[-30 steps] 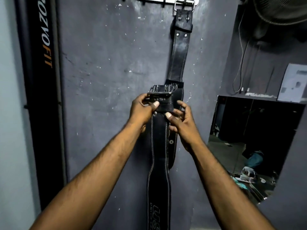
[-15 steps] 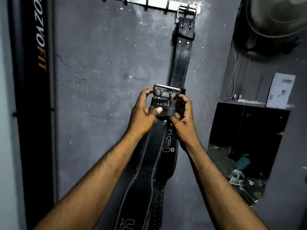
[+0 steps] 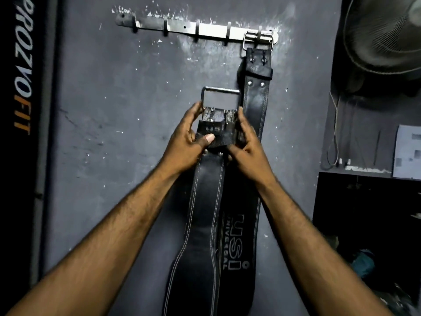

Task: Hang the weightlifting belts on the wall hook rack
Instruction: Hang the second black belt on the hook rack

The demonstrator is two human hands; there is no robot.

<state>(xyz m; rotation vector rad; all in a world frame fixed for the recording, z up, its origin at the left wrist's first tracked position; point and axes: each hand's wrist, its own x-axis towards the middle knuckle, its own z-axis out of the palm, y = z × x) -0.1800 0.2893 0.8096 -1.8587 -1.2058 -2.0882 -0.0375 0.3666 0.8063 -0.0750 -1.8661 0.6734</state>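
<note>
A metal hook rack (image 3: 182,28) is fixed high on the dark grey wall. One black leather belt (image 3: 255,106) hangs by its buckle from the rack's rightmost hook. I hold a second black belt (image 3: 205,201) upright in front of the wall, its steel buckle (image 3: 220,96) at the top, below the rack. My left hand (image 3: 184,142) grips the belt's buckle end from the left, thumb across the leather loop. My right hand (image 3: 247,144) grips the same end from the right. The belt's lower part hangs down out of view.
A black banner (image 3: 21,87) with lettering runs down the left edge. A fan (image 3: 387,35) is mounted at the top right, with a hanging cable (image 3: 333,133) below it. A dark recess (image 3: 364,224) and a paper sheet (image 3: 407,153) sit at right.
Both hands have raised the held belt towards the rack, and the buckle now stands upright and open. The view has tilted up, showing the whole rack.
</note>
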